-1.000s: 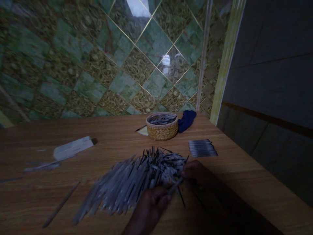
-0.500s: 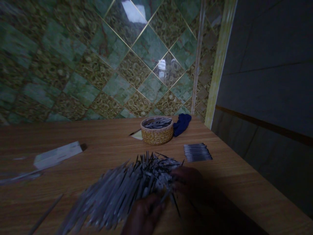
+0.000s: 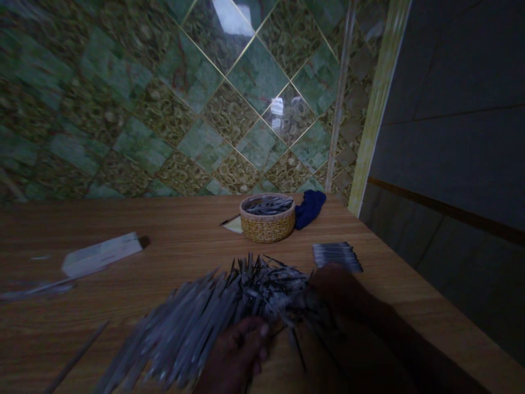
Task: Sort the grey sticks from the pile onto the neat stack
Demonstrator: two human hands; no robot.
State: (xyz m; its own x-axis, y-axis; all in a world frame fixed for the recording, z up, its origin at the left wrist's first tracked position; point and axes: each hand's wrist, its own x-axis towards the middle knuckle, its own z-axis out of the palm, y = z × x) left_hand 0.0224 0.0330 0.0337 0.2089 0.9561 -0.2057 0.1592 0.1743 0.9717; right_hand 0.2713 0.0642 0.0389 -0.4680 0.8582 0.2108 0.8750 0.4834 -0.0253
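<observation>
A large heap of thin grey sticks (image 3: 213,317) lies on the wooden table (image 3: 180,246) in front of me. My left hand (image 3: 235,358) is at the heap's near edge, fingers curled around a few sticks. My right hand (image 3: 336,290) rests at the heap's right end, fingers bent among the dark stick tips; the scene is dim and what it grips is hard to make out.
A woven basket (image 3: 267,225) holding more sticks stands at the back, a blue cloth (image 3: 310,207) beside it. A neat row of sticks (image 3: 336,255) lies to the right. A white paper packet (image 3: 102,253) lies left. Tiled wall behind; table edge runs right.
Both hands stay at the heap's right end with small shifts; my right hand moved slightly up and right, my left hand slid a little lower. The view wobbled.
</observation>
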